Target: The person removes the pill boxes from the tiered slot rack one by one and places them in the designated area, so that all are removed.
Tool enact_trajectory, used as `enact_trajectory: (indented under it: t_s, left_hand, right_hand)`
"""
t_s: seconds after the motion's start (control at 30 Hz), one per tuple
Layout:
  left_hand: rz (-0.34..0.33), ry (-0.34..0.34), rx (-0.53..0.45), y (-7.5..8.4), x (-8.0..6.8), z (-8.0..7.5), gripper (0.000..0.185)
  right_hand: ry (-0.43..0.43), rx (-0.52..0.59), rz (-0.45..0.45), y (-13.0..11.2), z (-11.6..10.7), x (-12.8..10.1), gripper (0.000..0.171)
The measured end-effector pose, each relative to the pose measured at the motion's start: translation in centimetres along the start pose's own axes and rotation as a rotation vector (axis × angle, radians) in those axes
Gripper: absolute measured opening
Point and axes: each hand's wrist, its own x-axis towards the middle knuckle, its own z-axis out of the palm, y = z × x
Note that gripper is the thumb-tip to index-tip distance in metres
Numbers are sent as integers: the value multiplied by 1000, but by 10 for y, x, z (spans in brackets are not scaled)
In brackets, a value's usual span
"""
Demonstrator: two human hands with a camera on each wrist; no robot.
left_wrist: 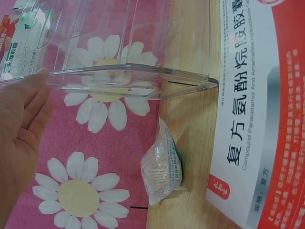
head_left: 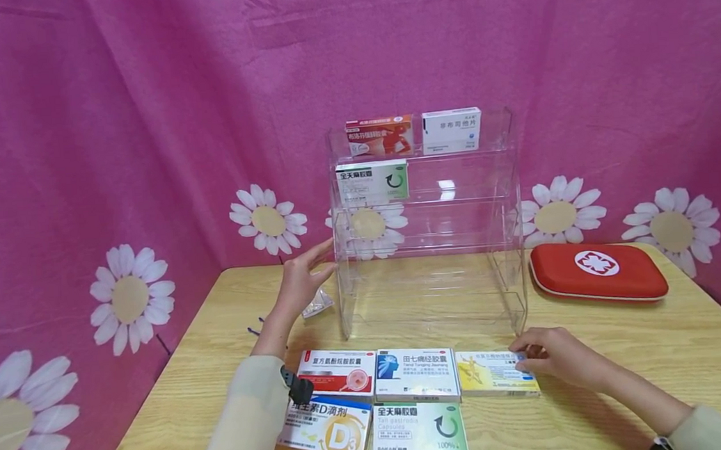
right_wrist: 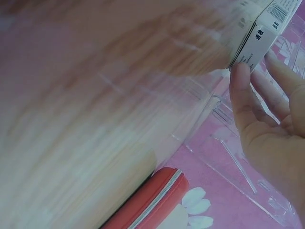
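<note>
My left hand (head_left: 300, 279) touches the left side of a clear tiered display rack (head_left: 343, 289), fingers fairly straight along its edge in the left wrist view. At the right end of a yellow-and-white medicine box (head_left: 493, 375), my right hand (head_left: 556, 355) pinches the box between thumb and fingers. In the right wrist view, the end of this box (right_wrist: 257, 45) shows by the fingertips. Beside it on the table lie a red-and-white box (head_left: 337, 374), a blue-and-white box (head_left: 416, 374), a vitamin D box (head_left: 327, 431) and a green-and-white box (head_left: 419, 433).
On the rack's upper tiers stand a red box (head_left: 379, 138), a white box (head_left: 451, 131) and another green-and-white box (head_left: 372, 183). A red zip case (head_left: 599, 272) lies right of the rack. Left of it sits a small clear packet (left_wrist: 162, 167).
</note>
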Motion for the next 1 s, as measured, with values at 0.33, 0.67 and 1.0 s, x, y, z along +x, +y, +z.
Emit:
enact_trajectory:
  t_s: [0.33, 0.67, 1.0]
  left_hand:
    - [-18, -6, -2, 2, 0, 0, 50]
    - [-48, -19, 7, 2, -3, -1, 51]
    - [-9, 4, -6, -1, -3, 1, 50]
  right_hand:
    - [202, -55, 30, -20, -23, 15, 23]
    - [396, -196, -86, -37, -44, 64, 39]
    - [535, -227, -148, -45, -65, 129, 43]
